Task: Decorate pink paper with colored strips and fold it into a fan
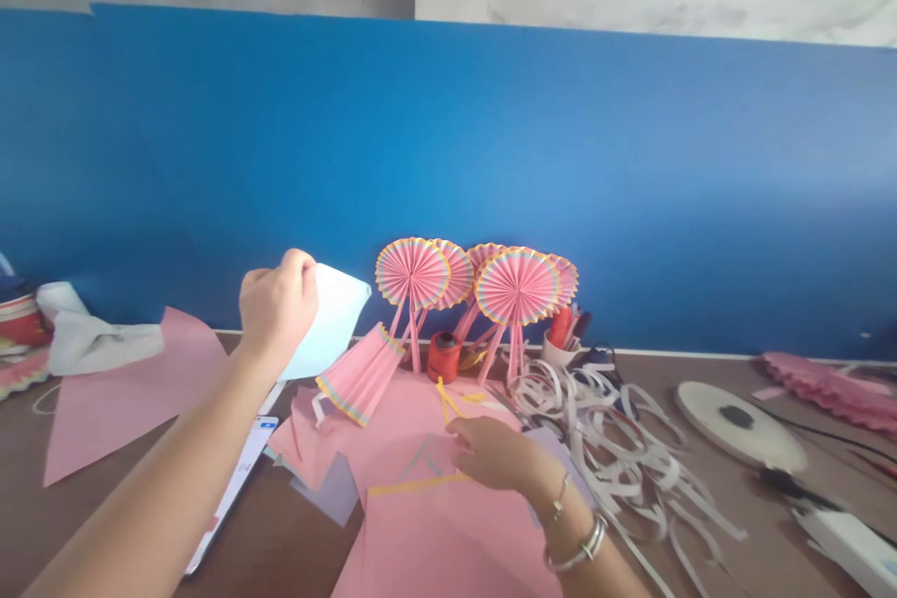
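A person's two bare hands work above a brown tabletop [259, 551] strewn with colored paper. At left, the left hand [280, 310] is raised, its fingers curled tight on a pale blue sheet of paper [326, 322] that slants up to the right. The right hand [494, 453], bracelets at the wrist, reaches in low with fingers bent, its fingertips beside narrow yellow paper strips [443, 390]; whether it pinches them cannot be told. Just below it, in the near center, lies a pink paper sheet edged in yellow [448, 547]. Round pleated pink paper fans [411, 273] stand at the far side before a blue panel [448, 140]. A tangle of white paper strips [631, 462] sprawls right of the right hand, and a smartphone [234, 500] lies near left.
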Demonstrator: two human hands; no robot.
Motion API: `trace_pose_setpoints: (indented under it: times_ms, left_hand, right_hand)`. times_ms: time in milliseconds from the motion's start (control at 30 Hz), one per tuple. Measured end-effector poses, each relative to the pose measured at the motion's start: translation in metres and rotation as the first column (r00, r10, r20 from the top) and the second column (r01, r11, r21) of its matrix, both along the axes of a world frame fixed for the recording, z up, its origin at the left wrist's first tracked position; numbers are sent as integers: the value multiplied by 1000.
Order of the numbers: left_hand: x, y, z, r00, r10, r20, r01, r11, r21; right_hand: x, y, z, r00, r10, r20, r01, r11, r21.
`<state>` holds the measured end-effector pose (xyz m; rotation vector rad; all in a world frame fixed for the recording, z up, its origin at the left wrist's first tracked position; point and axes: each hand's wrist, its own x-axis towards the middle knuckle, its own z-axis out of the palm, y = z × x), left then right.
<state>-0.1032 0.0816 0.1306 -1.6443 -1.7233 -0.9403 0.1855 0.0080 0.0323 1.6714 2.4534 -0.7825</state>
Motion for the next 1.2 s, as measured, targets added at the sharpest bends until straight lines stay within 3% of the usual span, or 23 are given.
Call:
trace_pose_setpoints:
  times_ms: [67, 167, 300, 400, 433, 500, 567, 633, 667, 733, 767, 833, 900, 967, 1100, 1133, 1200]
  left_hand:
    - [-4, -5, 6, 987, -16, 162, 6, 998, 66]
    - [-5, -14, 13, 907, -204, 369, 122, 965, 232]
    - [4, -30, 15, 693, -442, 569, 264, 890, 371]
    - [16, -44, 15, 489, -515, 704, 297, 857, 421]
    - [21, -49, 15, 409, -528, 744, 304, 848, 434]
    - [32, -58, 14, 252, -526, 813, 309, 839, 447]
    - [44, -65, 10, 110, -505, 856, 309, 836, 454]
    - [56, -69, 3, 9, -452, 892, 298, 853, 429]
    - [62, -70, -3, -28, -413, 910, 295, 867, 403]
    - [70, -70, -17, -93, -355, 930, 290, 884, 367]
    - [72, -69, -25, -122, -333, 935, 301, 885, 355]
    - [72, -67, -38, -159, -307, 938, 380, 858, 345]
    - [68, -66, -47, -188, -263, 946, 481, 815, 323]
    - [60, -67, -51, -168, -190, 967, 615, 747, 253]
    - [51, -70, -57, 45, -19, 999, 877, 480, -30]
    - [50, -69, -60, 100, 25, 995, 891, 443, -101]
    - [50, -68, -68, 155, 86, 984, 867, 466, -177]
  right_hand:
    - [0, 0, 0, 1000, -4, -4, 4, 1000, 9]
    - [1, 0, 0, 1000, -11, -3, 11, 1000, 23]
    - [-2, 1, -2, 998, -49, -42, 51, 998, 30]
    - [-8, 3, -2, 954, -179, -238, 191, 981, 24]
    - [-11, 3, -2, 907, -225, -357, 236, 972, -13]
    - [-18, 1, 1, 738, -290, -609, 230, 957, -177]
    - [-25, -3, 4, 508, -345, -790, 69, 930, -361]
    - [-31, -8, 7, 274, -400, -875, -87, 896, -436]
    - [-33, -9, 8, 167, -423, -890, -105, 890, -443]
    - [-34, -9, 11, 5, -440, -898, -42, 897, -440]
    - [-32, -7, 13, -40, -432, -901, 20, 901, -433]
    - [-24, -2, 16, -36, -394, -918, 150, 906, -395]
    - [-13, 4, 20, 64, -352, -934, 275, 906, -322]
    - [-5, 9, 22, 179, -322, -930, 358, 902, -243]
    - [5, 15, 21, 373, -270, -888, 388, 914, -115]
    - [8, 16, 20, 423, -252, -870, 385, 920, -80]
    - [20, 18, 20, 522, -238, -819, 425, 905, 8]
